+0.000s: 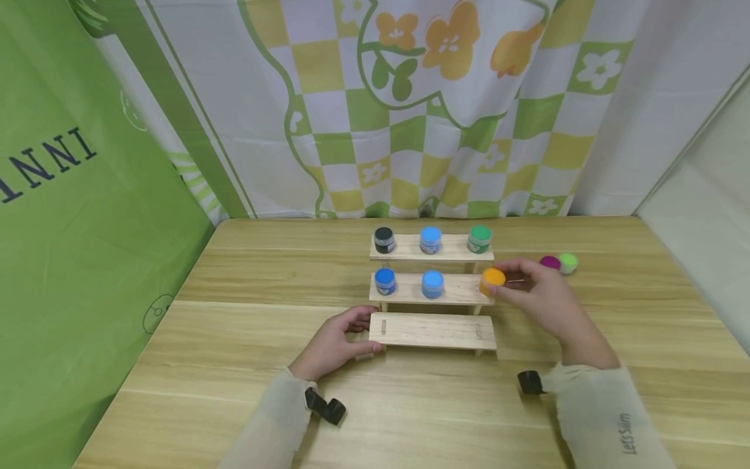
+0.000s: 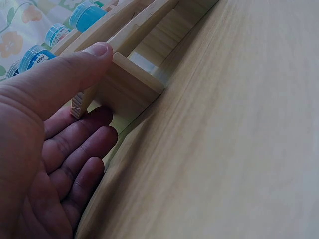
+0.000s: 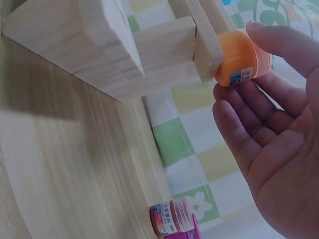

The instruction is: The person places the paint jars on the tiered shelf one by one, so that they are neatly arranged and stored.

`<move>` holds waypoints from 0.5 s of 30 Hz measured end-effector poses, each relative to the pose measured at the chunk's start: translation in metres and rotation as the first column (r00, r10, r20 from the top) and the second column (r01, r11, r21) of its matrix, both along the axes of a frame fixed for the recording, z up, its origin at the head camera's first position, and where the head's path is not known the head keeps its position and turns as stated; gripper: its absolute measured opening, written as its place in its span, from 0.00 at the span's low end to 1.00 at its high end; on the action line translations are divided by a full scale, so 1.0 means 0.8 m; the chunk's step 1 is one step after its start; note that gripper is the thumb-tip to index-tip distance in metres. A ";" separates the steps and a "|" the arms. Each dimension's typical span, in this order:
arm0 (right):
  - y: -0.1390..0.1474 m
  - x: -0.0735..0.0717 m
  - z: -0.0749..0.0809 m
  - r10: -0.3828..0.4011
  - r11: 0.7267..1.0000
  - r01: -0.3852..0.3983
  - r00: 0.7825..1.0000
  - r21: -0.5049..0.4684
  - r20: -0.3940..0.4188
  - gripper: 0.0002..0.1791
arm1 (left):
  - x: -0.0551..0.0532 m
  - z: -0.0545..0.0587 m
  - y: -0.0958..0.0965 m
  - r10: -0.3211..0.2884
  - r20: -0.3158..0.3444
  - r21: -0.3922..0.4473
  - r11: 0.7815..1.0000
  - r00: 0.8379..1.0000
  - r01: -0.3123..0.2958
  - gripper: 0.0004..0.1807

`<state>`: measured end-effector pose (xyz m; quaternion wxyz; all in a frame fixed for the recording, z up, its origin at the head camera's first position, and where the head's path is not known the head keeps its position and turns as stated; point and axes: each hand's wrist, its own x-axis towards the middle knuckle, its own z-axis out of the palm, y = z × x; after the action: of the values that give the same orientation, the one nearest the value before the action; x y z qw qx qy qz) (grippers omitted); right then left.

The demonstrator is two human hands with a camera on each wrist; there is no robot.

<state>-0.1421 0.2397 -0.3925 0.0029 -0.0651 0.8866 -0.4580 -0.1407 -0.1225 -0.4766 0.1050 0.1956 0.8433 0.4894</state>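
at centre-right, the right hand [image 1: 546, 301] pinches a round orange plastic jar [image 1: 491, 280], likely light, best held by its sides.

On my monitor I see a wood-grain table [image 1: 234, 365], a checked, flowered curtain [image 1: 407, 137] behind it, dark-lettered green fabric [image 1: 76, 260] left of it, a pale surface [image 1: 711, 169] right of it.

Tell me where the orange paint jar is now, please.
In the head view, the orange paint jar is at the right end of the middle wooden shelf, pinched in the right grip, with a light-blue paint jar to its left.
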 end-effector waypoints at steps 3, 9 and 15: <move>-0.003 0.001 0.001 0.005 1.000 -0.005 1.000 0.000 -0.007 0.28 | 0.000 0.000 0.000 -0.001 -0.002 0.001 1.000 1.000 0.001 0.36; -0.006 0.001 0.000 0.005 1.000 -0.005 1.000 0.006 -0.011 0.28 | 0.000 0.001 0.001 0.001 0.007 0.004 1.000 1.000 -0.001 0.35; -0.007 0.000 -0.004 0.009 1.000 -0.008 0.999 0.020 -0.047 0.26 | 0.001 0.004 0.002 0.013 0.025 -0.001 1.000 1.000 -0.012 0.35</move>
<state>-0.1420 0.2338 -0.3957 -0.0154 -0.0797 0.8907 -0.4473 -0.1402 -0.1210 -0.4737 0.1127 0.1841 0.8434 0.4920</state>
